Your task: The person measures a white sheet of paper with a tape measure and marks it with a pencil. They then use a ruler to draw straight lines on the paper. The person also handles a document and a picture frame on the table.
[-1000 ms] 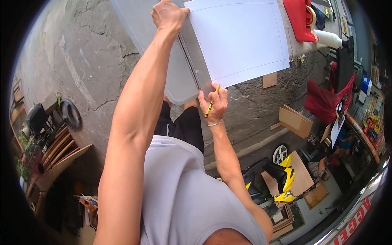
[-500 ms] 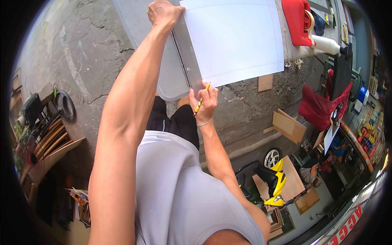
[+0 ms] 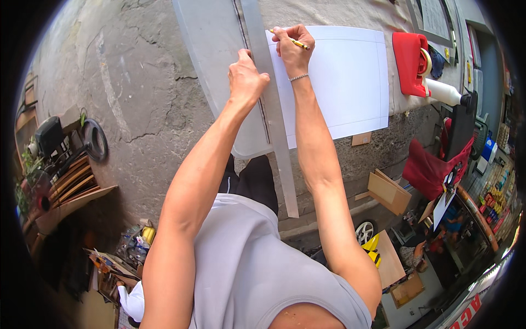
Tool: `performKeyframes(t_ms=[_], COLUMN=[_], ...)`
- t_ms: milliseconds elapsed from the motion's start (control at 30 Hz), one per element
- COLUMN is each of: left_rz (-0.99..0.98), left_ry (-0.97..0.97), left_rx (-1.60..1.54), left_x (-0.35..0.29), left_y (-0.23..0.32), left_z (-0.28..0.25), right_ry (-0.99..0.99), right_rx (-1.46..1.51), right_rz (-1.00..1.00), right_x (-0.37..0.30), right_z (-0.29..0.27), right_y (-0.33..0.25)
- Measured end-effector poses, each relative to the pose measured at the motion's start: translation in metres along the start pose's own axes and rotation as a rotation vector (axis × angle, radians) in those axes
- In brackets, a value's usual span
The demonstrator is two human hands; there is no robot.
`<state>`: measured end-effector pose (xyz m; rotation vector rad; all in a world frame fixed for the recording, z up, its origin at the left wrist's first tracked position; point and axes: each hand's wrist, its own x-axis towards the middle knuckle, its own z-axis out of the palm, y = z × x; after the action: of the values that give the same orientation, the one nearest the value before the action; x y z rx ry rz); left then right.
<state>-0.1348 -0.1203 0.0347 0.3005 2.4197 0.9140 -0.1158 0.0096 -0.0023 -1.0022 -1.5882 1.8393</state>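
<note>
A sheet of white paper [image 3: 345, 82] with thin ruled lines near its edges lies flat before me. Along its left edge runs a long grey straightedge [image 3: 282, 164], its near end sticking out past the bench toward me. My left hand [image 3: 246, 82] presses on this straightedge, fingers curled and thumb resting on it. In my right hand [image 3: 296, 52] is a yellow patterned pencil [image 3: 297, 43], pinched with its tip at the paper's far left corner. Beneath the straightedge, to the left, lies a grey translucent board [image 3: 219, 71] with a rounded near corner.
Right of the paper stand a red tape dispenser [image 3: 408, 66] and a white bottle [image 3: 442, 92]. A dark red cloth [image 3: 424, 170] hangs farther right. Below the bench edge are wooden boards [image 3: 388, 191]. A black steering wheel [image 3: 94, 140] lies at left. Another person's white sleeve [image 3: 131, 300] shows at lower left.
My right hand has gone from the paper's near left corner to its far left corner with the pencil. My left hand has come nearer along the straightedge, whose near end now reaches closer to me.
</note>
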Motion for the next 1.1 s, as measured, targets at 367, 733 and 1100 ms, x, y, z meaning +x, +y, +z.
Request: performKeyframes(t_ms=[367,733,1100], left_rz=[-0.006,0.093,0.279], left_ry=[-0.065,0.013,0.162], left_rx=[-0.126,-0.141,-0.072], left_x=[0.005,-0.012,-0.033], left_y=[-0.003,-0.040,-0.024], left_z=[-0.008,0.006,0.035], right_ry=[0.060,0.092,0.591], right_rx=[-0.442,-0.829,-0.519], right_rz=[-0.067,0.079,-0.253], right_x=[-0.142,-0.341,-0.357], right_z=[-0.059,-0.128,-0.330], right_y=[0.010,0.011,-0.089])
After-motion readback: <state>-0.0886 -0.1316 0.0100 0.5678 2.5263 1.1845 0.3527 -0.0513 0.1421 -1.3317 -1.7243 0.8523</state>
